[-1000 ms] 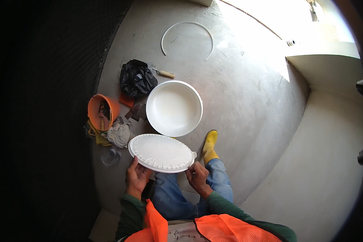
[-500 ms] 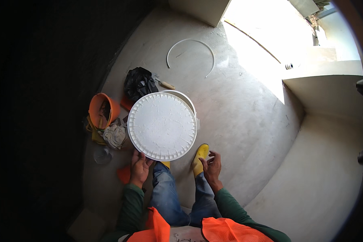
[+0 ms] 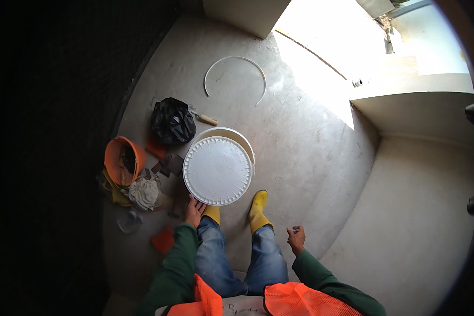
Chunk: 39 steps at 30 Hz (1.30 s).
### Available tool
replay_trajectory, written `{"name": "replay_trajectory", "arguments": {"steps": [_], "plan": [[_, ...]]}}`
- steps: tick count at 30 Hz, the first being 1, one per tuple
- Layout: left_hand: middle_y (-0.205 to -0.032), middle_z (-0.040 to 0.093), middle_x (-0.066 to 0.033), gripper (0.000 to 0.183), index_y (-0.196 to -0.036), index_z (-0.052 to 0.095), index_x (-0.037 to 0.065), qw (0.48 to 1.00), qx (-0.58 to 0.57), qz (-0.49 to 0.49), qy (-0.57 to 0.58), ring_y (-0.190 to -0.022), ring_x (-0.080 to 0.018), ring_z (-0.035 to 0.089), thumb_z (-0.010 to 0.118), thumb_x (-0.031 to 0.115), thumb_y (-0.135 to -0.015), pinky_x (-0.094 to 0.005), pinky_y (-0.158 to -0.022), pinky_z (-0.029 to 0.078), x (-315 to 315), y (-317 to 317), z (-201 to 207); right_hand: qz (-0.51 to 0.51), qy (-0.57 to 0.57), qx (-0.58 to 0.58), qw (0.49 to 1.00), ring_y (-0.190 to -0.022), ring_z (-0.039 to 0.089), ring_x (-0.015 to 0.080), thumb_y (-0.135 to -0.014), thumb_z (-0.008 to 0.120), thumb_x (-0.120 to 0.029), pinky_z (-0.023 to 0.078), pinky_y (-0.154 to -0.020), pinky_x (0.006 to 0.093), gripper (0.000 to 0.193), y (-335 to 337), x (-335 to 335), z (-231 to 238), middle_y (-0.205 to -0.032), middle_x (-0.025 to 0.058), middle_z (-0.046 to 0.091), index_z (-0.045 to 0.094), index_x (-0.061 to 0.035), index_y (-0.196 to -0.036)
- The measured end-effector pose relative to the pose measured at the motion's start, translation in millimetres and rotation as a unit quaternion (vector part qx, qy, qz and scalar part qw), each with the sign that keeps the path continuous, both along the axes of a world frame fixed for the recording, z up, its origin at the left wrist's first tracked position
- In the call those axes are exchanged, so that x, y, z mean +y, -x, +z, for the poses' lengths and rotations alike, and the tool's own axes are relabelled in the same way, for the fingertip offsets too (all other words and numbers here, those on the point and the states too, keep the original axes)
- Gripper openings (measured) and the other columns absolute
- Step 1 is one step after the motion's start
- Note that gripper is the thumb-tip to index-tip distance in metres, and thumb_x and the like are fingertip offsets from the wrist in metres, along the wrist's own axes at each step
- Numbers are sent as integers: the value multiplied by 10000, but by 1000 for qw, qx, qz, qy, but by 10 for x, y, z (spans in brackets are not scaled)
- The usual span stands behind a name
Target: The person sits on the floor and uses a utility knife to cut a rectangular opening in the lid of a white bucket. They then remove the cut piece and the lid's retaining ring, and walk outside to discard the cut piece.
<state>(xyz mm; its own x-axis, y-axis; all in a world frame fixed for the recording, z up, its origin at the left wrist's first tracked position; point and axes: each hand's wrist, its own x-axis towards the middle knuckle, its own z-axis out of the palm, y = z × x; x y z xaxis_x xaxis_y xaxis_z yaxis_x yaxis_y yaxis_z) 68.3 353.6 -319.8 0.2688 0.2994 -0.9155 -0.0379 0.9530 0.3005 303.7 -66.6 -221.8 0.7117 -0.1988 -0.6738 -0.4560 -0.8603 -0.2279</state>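
Observation:
A round white bucket lid (image 3: 217,171) with a notched rim lies over the near part of a white bucket (image 3: 240,138), leaving a crescent of the opening showing at the far side. My left hand (image 3: 194,211) grips the lid at its near-left edge, the fingertips partly hidden by the rim. Off to the right, above the floor, my right hand (image 3: 296,238) holds nothing; its fingers are loosely bent and apart.
Left of the bucket are a black plastic bag (image 3: 173,122), a wooden-handled tool (image 3: 207,120), an orange bucket (image 3: 122,158), a crumpled pale cloth (image 3: 144,191) and a clear container (image 3: 129,221). A curved white strip (image 3: 236,58) lies farther off. My yellow boots (image 3: 258,208) stand close to the white bucket.
The lid has come down toward the bucket with my left hand at its edge, and looks smaller. My right hand has drawn away to the right and nearer my body.

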Motion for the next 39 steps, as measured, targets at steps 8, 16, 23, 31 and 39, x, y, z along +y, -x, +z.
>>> {"name": "replay_trajectory", "arguments": {"steps": [8,16,23,31,39], "plan": [[-1834,26,-84,1025,-1756,18,235,971,-39,-231,49,-1681,-335,32,300,872,-1004,-671,-1285,98,308,-119,-4,105,-11,-42,993,-752,685,245,-927,837,-265,575,-633,404,418,-101,-149,158,-963,153,679,610,-21,-1180],[-1820,68,-120,964,-1748,120,273,956,242,-167,-7,-1646,-397,172,411,824,-1013,-716,-1235,268,284,-10,-105,104,26,-80,991,-680,698,211,-940,824,-263,586,-556,379,419,-377,-865,540,-878,121,670,599,-5,-1182],[-1577,497,-237,675,-1581,476,0,752,458,-377,-288,-1336,-449,576,454,509,-1137,-496,-1039,531,-345,66,483,116,10,9,993,-718,717,219,-931,826,-231,593,-615,383,297,-1400,-1483,101,-837,133,712,665,1,-1022],[-1097,628,-130,436,-1500,574,61,756,393,-211,-479,-966,-277,635,580,268,-1117,-413,-865,527,-1084,-2335,1542,71,-45,61,995,-977,746,409,-909,800,-289,580,-880,491,273,-3513,-1293,-324,-980,217,779,720,-47,-1008],[-1131,660,-133,393,-1437,618,-7,704,316,-376,-512,-990,-270,645,578,209,-1111,-424,-904,526,-1114,-2803,2142,269,-54,47,961,-1096,707,439,-980,729,-329,557,-924,522,293,-5186,1110,-1498,-1094,234,761,693,-61,-1093]]}}
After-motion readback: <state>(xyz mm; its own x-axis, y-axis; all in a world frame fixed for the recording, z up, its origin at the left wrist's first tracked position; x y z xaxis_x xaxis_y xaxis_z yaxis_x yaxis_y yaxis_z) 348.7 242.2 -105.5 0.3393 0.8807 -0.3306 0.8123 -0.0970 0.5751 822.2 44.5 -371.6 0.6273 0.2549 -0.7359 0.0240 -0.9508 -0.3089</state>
